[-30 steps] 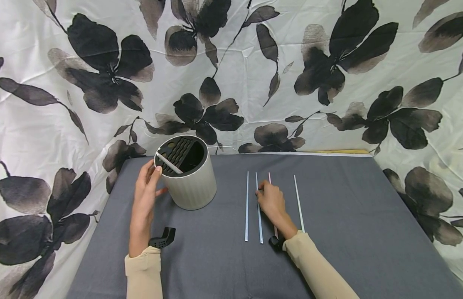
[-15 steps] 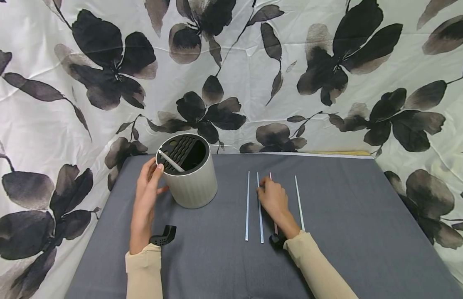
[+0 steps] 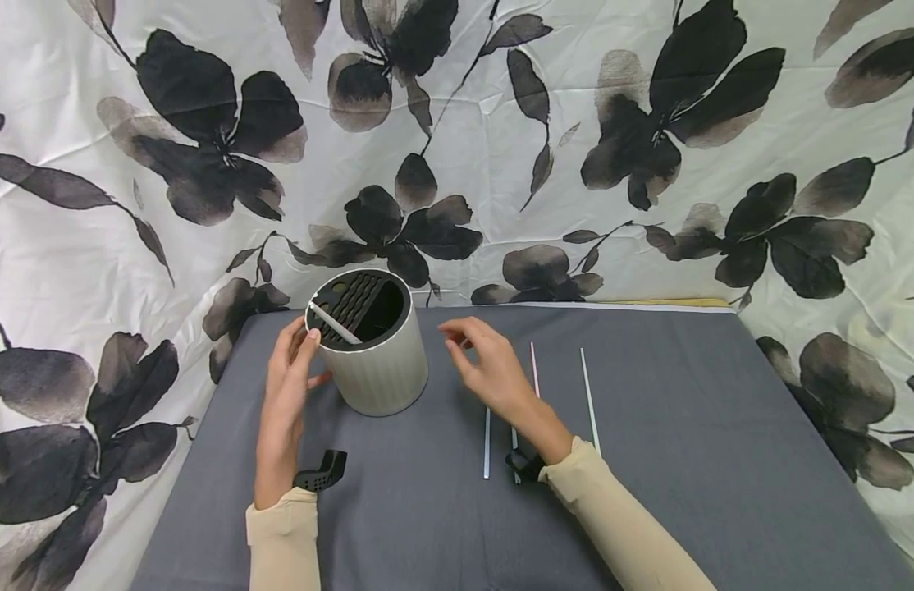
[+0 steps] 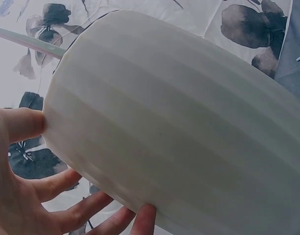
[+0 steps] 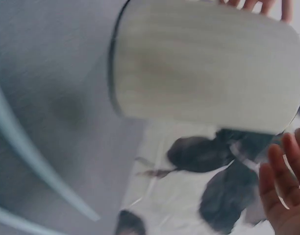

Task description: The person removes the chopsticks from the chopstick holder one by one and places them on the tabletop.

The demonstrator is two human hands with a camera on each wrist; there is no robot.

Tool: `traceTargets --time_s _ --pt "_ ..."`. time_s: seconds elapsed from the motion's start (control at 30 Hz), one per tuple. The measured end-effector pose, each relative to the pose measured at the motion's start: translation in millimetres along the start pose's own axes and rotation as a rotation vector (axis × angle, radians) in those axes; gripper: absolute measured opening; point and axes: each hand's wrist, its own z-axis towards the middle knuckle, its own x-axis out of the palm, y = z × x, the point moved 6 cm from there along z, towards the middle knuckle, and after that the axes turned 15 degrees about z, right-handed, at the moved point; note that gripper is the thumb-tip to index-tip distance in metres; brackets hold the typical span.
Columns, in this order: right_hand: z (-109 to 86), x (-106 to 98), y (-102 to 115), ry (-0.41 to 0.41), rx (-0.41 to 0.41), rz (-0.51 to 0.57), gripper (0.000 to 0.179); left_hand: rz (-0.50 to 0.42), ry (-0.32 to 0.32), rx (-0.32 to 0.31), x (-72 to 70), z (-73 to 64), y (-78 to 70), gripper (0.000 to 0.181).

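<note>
Moved left since the earlier frame, the right hand (image 3: 495, 373) hangs near the pale container (image 3: 381, 382), fingers loosely bent and parted. The left hand (image 3: 285, 382), fingers spread, touches the container's wall. It stands on gray cloth (image 3: 693, 460), a light stick (image 3: 335, 323) at its dark top.

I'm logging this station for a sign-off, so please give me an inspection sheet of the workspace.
Surface: gray cloth, lying flat where it shows.
Job's things: white container on the cloth, one pale stick jutting from its top; four thin sticks lying apart, partly hidden.
Clutter: nothing seen.
Hands: left hand grips the container's side; right hand hovers beside the container, empty; black device on each wrist.
Cables: nothing seen.
Surroundings: floral fabric behind the cloth.
</note>
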Motion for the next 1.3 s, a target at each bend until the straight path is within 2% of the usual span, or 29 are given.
traceTargets --time_s 0.17,0.3,0.4,0.5,0.67,0.8,1.07,1.3 --pt "16.8 14 29 0.003 -0.157 0.038 0.018 0.009 0.003 -0.010 -0.5 -0.9 2.4 0.063" --pt "34.2 26 48 0.032 -0.225 0.051 0.017 0.017 -0.004 -0.008 -1.4 -0.3 1.6 0.064" --pt "47.1 36 59 0.089 -0.251 0.040 0.019 0.013 -0.011 -0.002 -1.7 0.6 0.4 0.063" --pt "56.8 48 65 0.171 -0.241 0.017 0.022 0.002 -0.011 0.001 -0.5 1.5 0.1 0.062" --pt "65.6 63 65 0.296 -0.157 -0.029 0.029 0.002 0.004 0.006 3.0 2.3 0.9 0.062" --pt "68.2 71 65 0.348 -0.103 -0.065 0.030 0.003 0.006 0.011 2.7 2.6 1.2 0.063" --pt "66.6 76 62 0.306 -0.097 -0.089 0.019 0.013 0.001 0.013 2.5 3.1 -0.1 0.062" --pt "66.8 75 63 0.276 -0.130 -0.013 0.017 0.019 -0.013 0.008 -0.1 1.7 1.4 0.062"
